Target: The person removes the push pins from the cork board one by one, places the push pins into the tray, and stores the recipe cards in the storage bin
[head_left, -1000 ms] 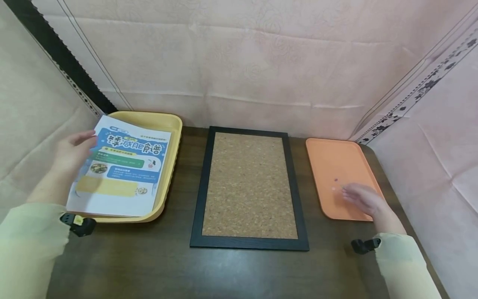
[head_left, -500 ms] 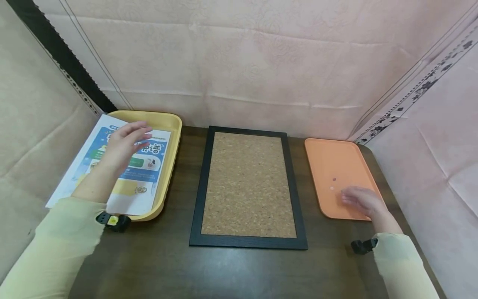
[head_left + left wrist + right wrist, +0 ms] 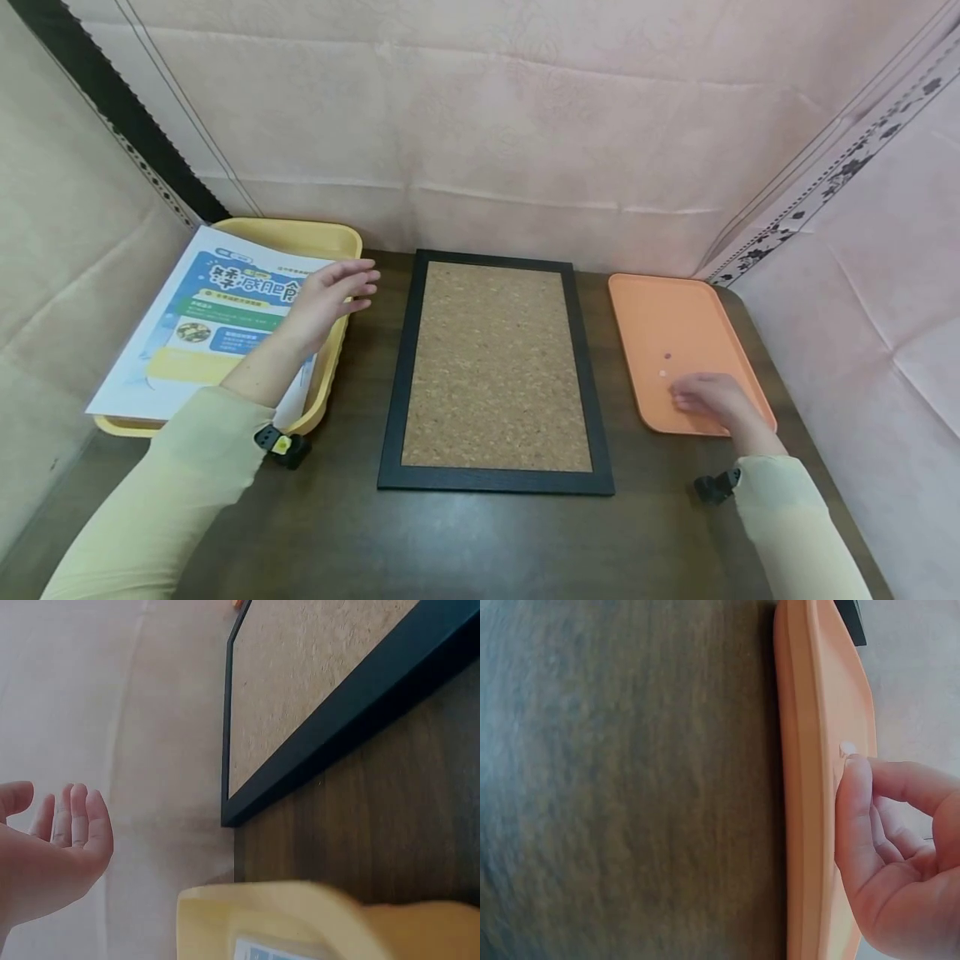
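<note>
In the head view my left hand (image 3: 326, 300) hovers over the right side of a yellow tray (image 3: 307, 237), its fingers loosely bent. A stack of printed sheets (image 3: 217, 312), the top one blue and white with Chinese lettering, lies in that tray. The left wrist view shows nothing in this hand (image 3: 60, 855). My right hand (image 3: 708, 396) is low over an orange tray (image 3: 667, 312), thumb and forefinger tips together. Right at those fingertips in the right wrist view is a small pale piece (image 3: 847, 748) on the tray. I cannot tell whether anything is pinched.
Between the two trays a black-framed cork board (image 3: 498, 367) lies on the dark wooden table (image 3: 465, 542). Beyond the pale piece is a small purple piece (image 3: 667, 356) on the orange tray. Patterned cloth (image 3: 487, 125) hangs behind the table and along its sides.
My left hand has swept rightward, from the stack's left edge across the sheets to the yellow tray's right side. My right hand has kept its place over the orange tray, fingertips together.
</note>
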